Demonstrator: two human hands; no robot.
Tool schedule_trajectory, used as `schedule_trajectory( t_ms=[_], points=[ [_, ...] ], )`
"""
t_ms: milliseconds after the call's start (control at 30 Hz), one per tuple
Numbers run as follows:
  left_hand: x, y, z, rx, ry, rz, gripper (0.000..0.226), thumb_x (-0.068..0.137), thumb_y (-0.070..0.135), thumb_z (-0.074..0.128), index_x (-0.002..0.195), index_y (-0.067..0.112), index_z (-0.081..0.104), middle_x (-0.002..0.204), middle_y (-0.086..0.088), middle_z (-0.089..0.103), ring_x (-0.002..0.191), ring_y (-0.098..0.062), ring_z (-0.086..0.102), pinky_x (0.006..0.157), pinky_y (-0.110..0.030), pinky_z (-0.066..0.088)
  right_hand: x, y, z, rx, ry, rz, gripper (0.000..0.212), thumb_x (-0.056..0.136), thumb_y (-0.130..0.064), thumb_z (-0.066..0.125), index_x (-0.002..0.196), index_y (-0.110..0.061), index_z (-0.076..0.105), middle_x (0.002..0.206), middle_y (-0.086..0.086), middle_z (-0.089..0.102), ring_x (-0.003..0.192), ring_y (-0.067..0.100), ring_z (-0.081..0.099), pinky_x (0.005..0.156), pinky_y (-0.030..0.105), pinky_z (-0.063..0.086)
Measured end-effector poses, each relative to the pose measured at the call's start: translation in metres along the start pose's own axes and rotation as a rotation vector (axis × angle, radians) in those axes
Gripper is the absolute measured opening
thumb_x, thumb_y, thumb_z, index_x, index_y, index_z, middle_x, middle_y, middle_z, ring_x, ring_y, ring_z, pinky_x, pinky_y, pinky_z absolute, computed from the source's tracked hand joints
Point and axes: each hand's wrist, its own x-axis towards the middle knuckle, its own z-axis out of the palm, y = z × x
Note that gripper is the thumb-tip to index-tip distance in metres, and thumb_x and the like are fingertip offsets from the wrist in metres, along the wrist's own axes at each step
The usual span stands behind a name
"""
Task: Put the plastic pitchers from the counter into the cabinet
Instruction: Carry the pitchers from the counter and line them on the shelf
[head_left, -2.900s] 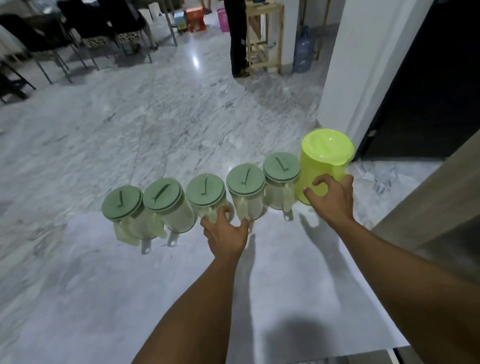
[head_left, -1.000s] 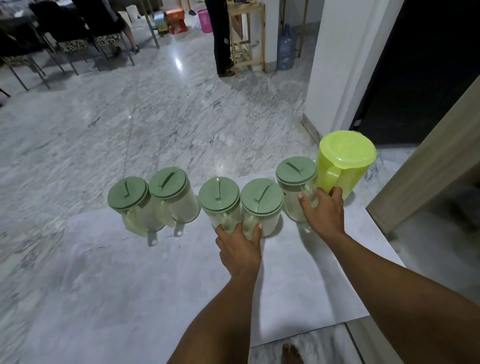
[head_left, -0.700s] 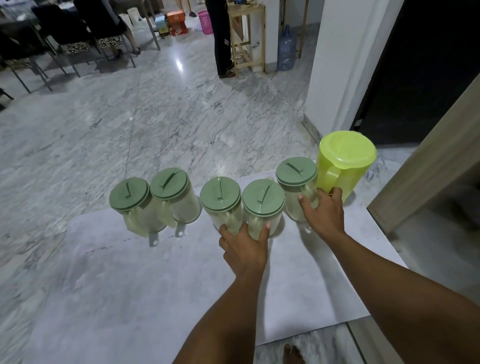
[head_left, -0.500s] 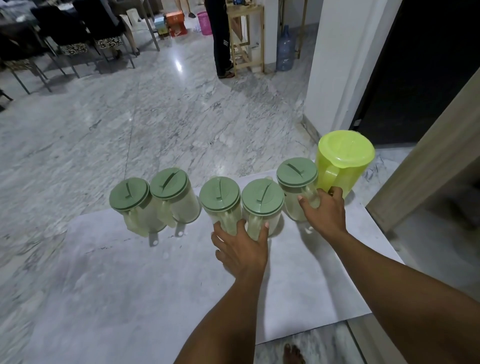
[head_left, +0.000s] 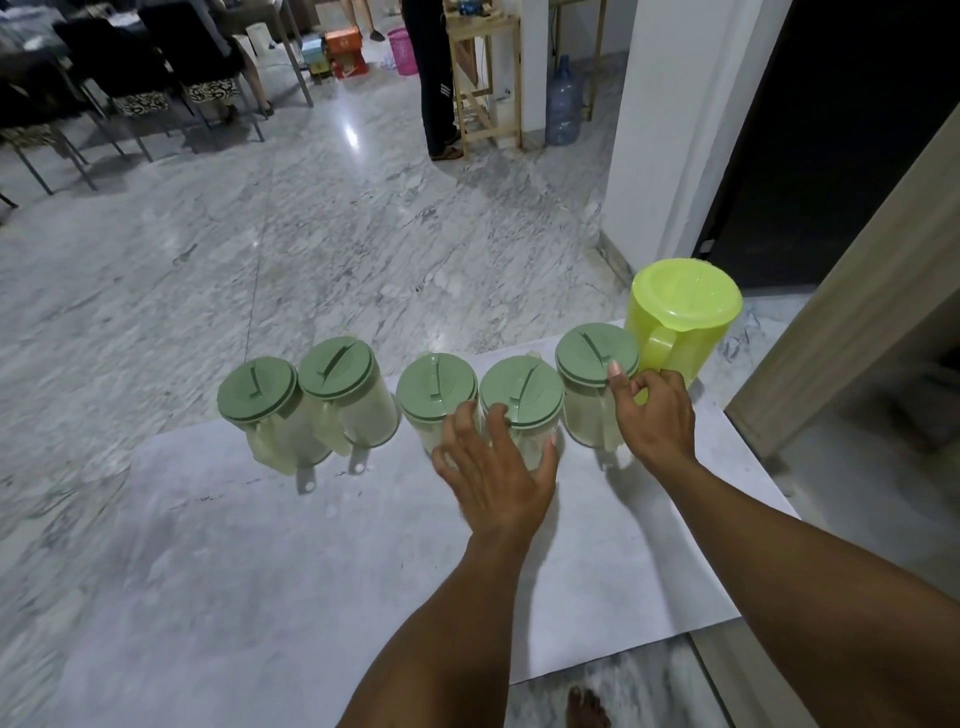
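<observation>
With six pitchers lined along the counter (head_left: 218, 545) edge mid-frame, left hand (head_left: 498, 467) sits spread open against the fourth pitcher (head_left: 522, 410), not closed. Right hand (head_left: 655, 418) fingers curl around the fifth pitcher (head_left: 592, 384) handle, just beside the yellow pitcher (head_left: 683, 317).

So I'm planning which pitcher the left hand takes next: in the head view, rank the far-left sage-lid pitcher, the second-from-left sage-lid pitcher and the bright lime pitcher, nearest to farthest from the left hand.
1. Second-from-left sage-lid pitcher, just left of the left hand.
2. Far-left sage-lid pitcher, at the row's left end.
3. Bright lime pitcher, at the right end, beyond the right hand.
</observation>
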Motion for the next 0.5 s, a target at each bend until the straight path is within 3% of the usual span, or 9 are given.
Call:
schedule_trajectory(
  t_ms=[133,233,367,500],
  points=[
    [0.011,0.029,-0.003,-0.134,-0.012,0.278,0.051,0.076,0.051,0.065,0.115,0.019,0.054,0.118,-0.007,0.049,0.103,-0.029,0.052,0.084,-0.042,0.042,0.001,0.0,-0.009,-0.019,0.128,0.001,0.061,0.096,-0.062,0.037,0.064,-0.012,0.048,0.088,0.01,0.056,0.083,0.031,0.05,0.072,0.034,0.032],
    [0.002,0.054,0.004,-0.29,-0.113,0.344,0.042,0.079,0.041,0.066,0.109,0.013,0.057,0.101,-0.007,0.056,0.089,-0.027,0.055,0.073,-0.04,0.05,0.003,0.007,-0.015,-0.025,0.184,0.048,0.07,0.096,-0.063,0.036,0.057,-0.006,0.051,0.074,0.012,0.059,0.071,0.031,0.047,0.065,0.035,0.033],
    [-0.023,0.082,0.016,-0.468,-0.36,0.007,0.051,0.083,0.046,0.063,0.122,0.014,0.052,0.118,-0.002,0.053,0.107,-0.022,0.058,0.085,-0.036,0.053,0.011,0.015,-0.028,-0.034,0.203,0.141,0.077,0.093,-0.068,0.039,0.049,-0.005,0.046,0.05,0.009,0.049,0.057,0.032,0.048,0.059,0.036,0.032],
    [-0.02,0.097,0.032,-0.506,-0.55,-0.265,0.066,0.082,0.056,0.064,0.132,0.015,0.052,0.13,-0.003,0.057,0.12,-0.023,0.057,0.098,-0.037,0.049,0.024,0.023,-0.041,-0.014,0.249,0.198,0.067,0.089,-0.058,0.056,0.046,-0.008,0.044,0.045,0.006,0.041,0.056,0.034,0.05,0.061,0.034,0.033]
  ],
)
